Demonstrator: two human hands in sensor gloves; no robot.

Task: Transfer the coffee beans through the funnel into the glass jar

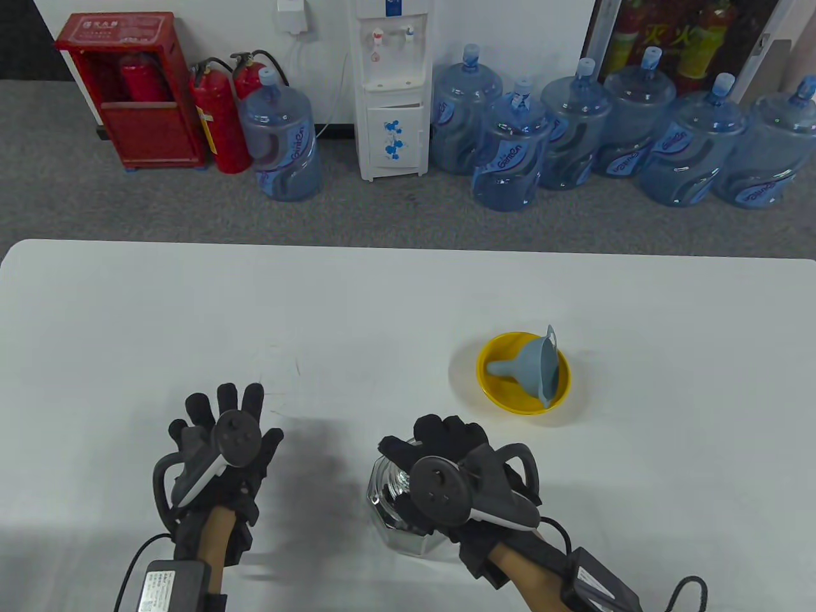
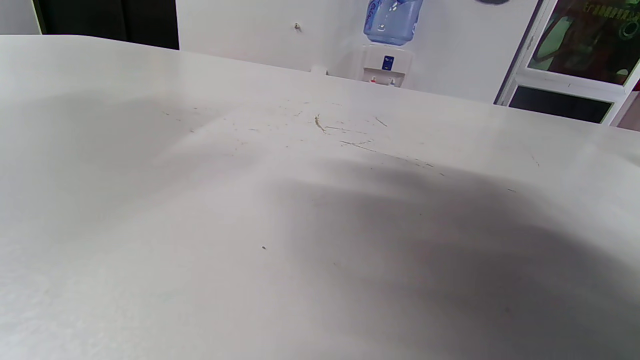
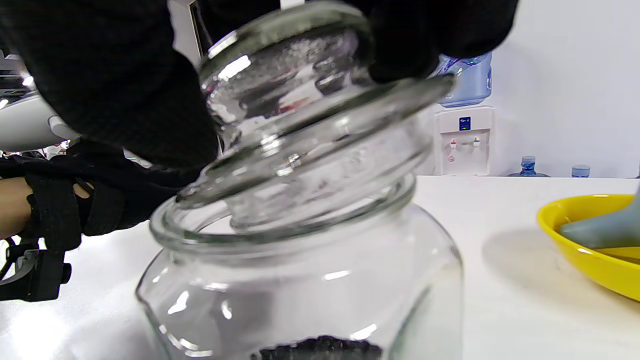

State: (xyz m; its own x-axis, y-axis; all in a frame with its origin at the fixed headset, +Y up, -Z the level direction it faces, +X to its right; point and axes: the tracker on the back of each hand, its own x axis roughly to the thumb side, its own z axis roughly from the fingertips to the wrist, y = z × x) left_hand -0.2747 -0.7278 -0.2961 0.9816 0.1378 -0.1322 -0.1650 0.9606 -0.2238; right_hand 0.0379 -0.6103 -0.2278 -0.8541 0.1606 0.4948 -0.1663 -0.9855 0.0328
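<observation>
A glass jar (image 1: 398, 510) stands near the table's front edge; the right wrist view shows dark coffee beans (image 3: 320, 347) at its bottom. My right hand (image 1: 440, 446) grips the glass lid (image 3: 310, 115) from above; the lid sits tilted in the jar's mouth (image 3: 285, 225), lifted on one side. A blue-grey funnel (image 1: 532, 370) lies on its side in a yellow bowl (image 1: 503, 398) to the jar's far right; the bowl also shows in the right wrist view (image 3: 590, 250). My left hand (image 1: 226, 414) lies open on the table, left of the jar, holding nothing.
The white table (image 1: 191, 319) stretches wide around the jar and bowl; the left wrist view shows only its scratched top (image 2: 320, 200). Beyond the far edge stand water bottles (image 1: 510, 153), a dispenser (image 1: 392, 89) and fire extinguishers (image 1: 220, 121).
</observation>
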